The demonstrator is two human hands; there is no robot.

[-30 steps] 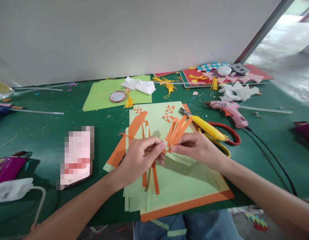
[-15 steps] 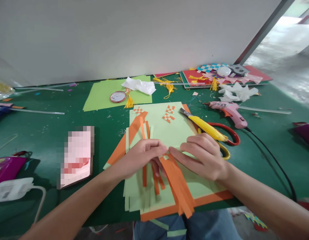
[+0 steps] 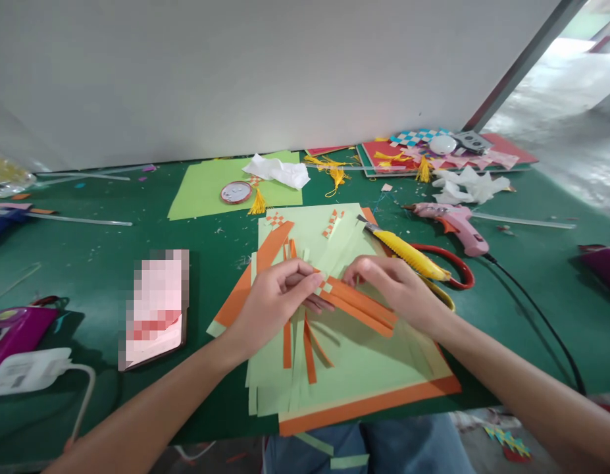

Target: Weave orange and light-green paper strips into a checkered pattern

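My left hand (image 3: 279,296) pinches a small woven piece (image 3: 326,284) of orange and pale green paper between thumb and fingers. Long orange paper strips (image 3: 361,306) run from it toward the lower right, and a pale green strip (image 3: 337,238) stands out above it. Right beside the weave is my right hand (image 3: 391,283), its fingers curled; whatever they grip is hidden. Beneath both hands lie pale green sheets (image 3: 368,368) with an orange sheet's edge (image 3: 374,407) showing below. Loose orange strips (image 3: 309,355) rest near my left hand.
A yellow cutter (image 3: 408,253) and red-and-yellow-handled scissors (image 3: 460,266) lie right of the sheets. Farther right is a pink glue gun (image 3: 453,224) with a black cord. A phone (image 3: 156,309) lies left. Small checkered pieces (image 3: 275,219), a round tin (image 3: 235,192) and tissue (image 3: 278,171) sit behind.
The orange strips have swung from pointing down toward me to pointing right. My right hand has drawn back slightly and curled its fingers. A pale green strip now shows above the weave.
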